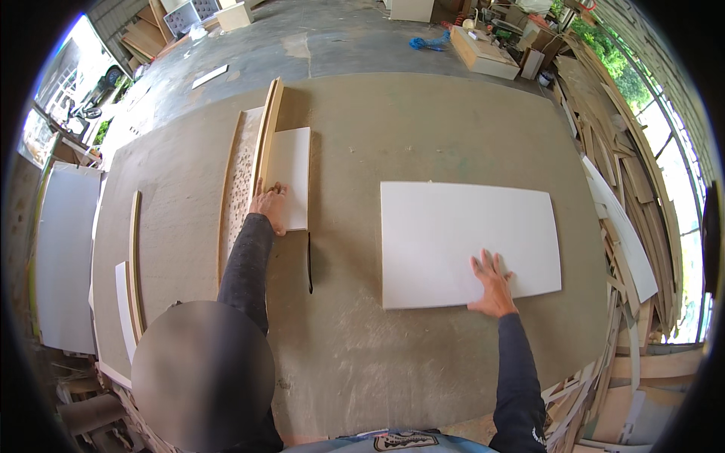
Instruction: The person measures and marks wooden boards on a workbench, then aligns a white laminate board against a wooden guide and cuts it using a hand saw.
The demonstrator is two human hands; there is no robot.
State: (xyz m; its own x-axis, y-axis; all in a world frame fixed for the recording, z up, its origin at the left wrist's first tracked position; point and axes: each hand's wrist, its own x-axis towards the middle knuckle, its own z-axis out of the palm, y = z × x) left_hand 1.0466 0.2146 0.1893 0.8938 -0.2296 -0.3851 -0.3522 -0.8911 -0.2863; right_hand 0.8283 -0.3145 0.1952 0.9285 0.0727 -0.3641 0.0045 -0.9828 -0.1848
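A large white panel [445, 234] lies flat on the brown worktable [355, 362], right of the middle. My right hand [495, 287] rests on its near edge, fingers spread over the white face. Left of it, a small white board [293, 162] lies beside long upright wooden strips [268, 124]. My left hand [270, 208] lies across the near part of that board and against the strips, fingers stretched out. Beyond the strips to the left is a long board with a speckled face [242, 162]. A blurred round patch covers part of my left arm.
A thin black strip [310, 264] lies below the small board. At the table's left are a narrow wooden strip [135, 249] and a white strip [123, 302]. Stacked wood offcuts [642, 196] line the right side. A wooden box [483, 57] stands beyond the far edge.
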